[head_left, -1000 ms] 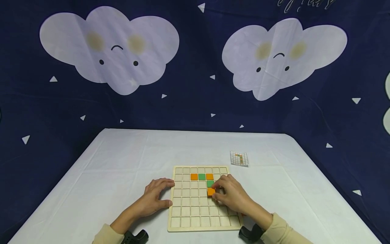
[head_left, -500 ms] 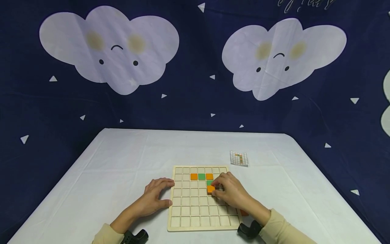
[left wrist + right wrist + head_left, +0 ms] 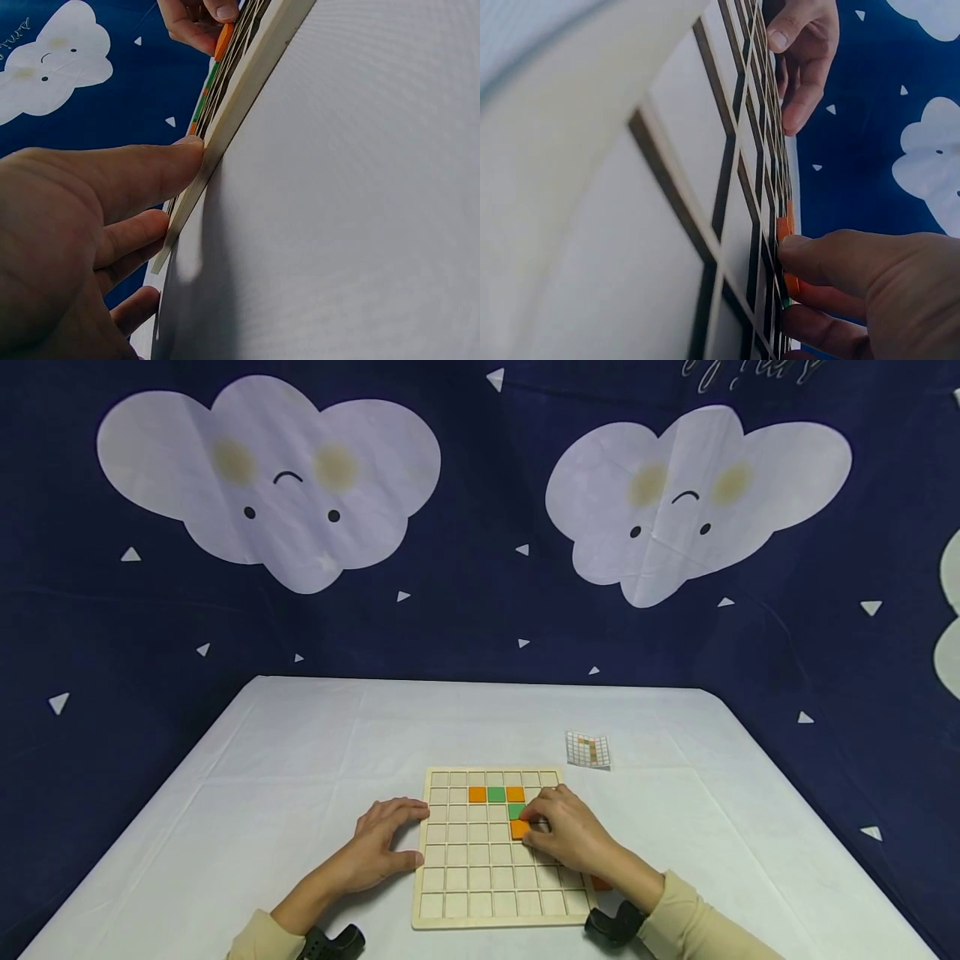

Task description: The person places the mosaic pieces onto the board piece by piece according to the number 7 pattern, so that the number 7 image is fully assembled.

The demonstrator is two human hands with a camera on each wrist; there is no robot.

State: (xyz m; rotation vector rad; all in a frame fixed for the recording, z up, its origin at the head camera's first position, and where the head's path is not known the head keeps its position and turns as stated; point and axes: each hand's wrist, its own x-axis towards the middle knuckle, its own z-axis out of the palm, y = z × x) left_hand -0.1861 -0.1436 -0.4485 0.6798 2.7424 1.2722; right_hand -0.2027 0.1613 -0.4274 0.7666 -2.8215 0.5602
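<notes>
On the table lies a wooden grid board (image 3: 457, 881). My right hand (image 3: 567, 832) pinches an orange square tile (image 3: 518, 830) between thumb and fingers, over a cell right of the board's middle. The left wrist view shows this tile tilted, standing proud of the board face. Directly behind it is a green tile (image 3: 516, 811) in its cell. Farther back, an orange tile (image 3: 477, 794), a green tile (image 3: 496, 794) and another orange tile (image 3: 515, 794) sit in one row. My left hand (image 3: 386, 845) rests with extended thumb and fingers against the board's left edge.
A small card (image 3: 588, 750) printed with a grid and coloured squares lies behind the board's right corner. An orange piece (image 3: 602, 883) shows under the right forearm beside the board. White cloth (image 3: 300, 760) covers the table; a dark blue cloud backdrop (image 3: 480, 610) hangs behind.
The pinched orange tile shifted slightly away, overlapping the green tile, then came slightly back toward me. My right hand moved a little with it. My left hand and the board stayed still.
</notes>
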